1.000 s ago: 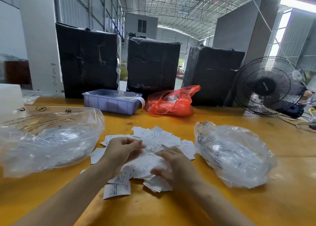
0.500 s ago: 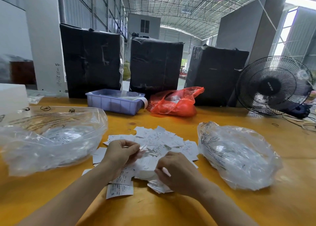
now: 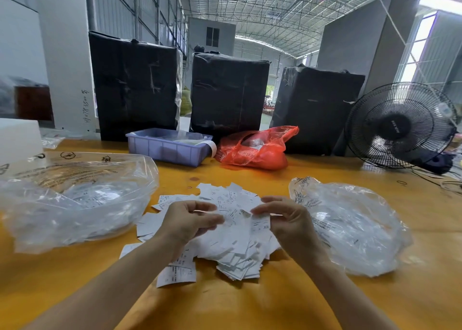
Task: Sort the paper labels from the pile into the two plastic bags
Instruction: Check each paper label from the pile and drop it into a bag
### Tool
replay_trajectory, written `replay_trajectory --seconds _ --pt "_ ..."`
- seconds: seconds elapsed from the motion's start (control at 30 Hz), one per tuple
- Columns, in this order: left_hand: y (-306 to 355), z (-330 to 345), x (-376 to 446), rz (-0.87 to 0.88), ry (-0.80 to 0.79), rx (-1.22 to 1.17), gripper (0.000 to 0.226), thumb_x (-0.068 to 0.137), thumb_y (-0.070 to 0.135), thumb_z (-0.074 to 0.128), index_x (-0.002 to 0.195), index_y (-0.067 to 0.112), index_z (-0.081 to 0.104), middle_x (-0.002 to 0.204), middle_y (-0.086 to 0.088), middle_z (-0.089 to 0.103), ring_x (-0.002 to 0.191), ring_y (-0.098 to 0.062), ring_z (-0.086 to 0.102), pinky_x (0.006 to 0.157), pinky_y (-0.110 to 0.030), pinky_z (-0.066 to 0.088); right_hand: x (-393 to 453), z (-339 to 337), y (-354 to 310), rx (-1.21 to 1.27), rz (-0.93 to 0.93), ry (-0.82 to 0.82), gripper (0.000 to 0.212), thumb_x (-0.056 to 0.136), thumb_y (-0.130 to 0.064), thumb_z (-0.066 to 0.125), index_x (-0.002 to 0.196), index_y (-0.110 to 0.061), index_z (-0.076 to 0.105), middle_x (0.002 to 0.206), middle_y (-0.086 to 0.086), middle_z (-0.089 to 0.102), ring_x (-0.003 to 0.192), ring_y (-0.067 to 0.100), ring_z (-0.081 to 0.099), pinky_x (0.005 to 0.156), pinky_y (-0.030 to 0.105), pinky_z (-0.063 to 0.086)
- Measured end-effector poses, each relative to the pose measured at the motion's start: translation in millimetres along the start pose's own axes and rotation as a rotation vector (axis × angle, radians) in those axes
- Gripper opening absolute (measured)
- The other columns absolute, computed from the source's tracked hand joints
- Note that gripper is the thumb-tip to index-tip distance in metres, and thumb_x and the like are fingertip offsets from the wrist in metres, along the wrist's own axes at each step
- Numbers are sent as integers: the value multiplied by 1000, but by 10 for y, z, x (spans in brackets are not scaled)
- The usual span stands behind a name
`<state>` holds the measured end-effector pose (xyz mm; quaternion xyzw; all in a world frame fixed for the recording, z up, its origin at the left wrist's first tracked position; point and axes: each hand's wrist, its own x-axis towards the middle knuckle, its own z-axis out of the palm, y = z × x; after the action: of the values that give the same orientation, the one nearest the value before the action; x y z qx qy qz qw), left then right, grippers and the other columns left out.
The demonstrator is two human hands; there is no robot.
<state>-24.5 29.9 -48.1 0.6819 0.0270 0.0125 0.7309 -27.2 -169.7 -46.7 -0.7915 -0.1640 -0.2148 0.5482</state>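
2 clear bags (image 3: 75,199) flank the label pile (image 3: 232,239) on the yellow table (image 3: 250,304) | left hand (image 3: 186,223) curled, hold unclear | right hand (image 3: 287,219) pinches 1 label (image 3: 260,223) | labels look thin, light, floppy, clingy | best pinched by an edge.

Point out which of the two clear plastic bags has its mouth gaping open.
The left clear bag, beside the left hand, gapes open toward the paper pile. The right clear bag lies crumpled with no open mouth showing.
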Motion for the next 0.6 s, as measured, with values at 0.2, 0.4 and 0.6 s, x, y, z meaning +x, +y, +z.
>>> replay_trajectory --seconds 0.2,0.4,0.6 --pt "-7 41 -23 38 -1 53 28 62 3 83 84 11 68 57 0 68 53 -7 62 65 -22 48 44 0 11 49 114 0 33 90 10 43 93 -8 71 90 5 71 79 16 69 69 34 58" --pt "17 107 -52 50 15 -61 31 60 6 81 88 10 67 60 0 69 58 -9 64 60 -19 48 13 14 -90 305 266 -73 36 86 -38 58 88 -4 71 85 16 70 81 31 68 74 40 57" --pt "56 209 -95 75 11 -471 25 78 -13 62 96 3 56 83 -17 67 68 -20 70 57 -21 57 -164 254 -202 229 325 -413 72 60 -55 73 88 10 65 79 21 60 71 27 59 66 34 48"
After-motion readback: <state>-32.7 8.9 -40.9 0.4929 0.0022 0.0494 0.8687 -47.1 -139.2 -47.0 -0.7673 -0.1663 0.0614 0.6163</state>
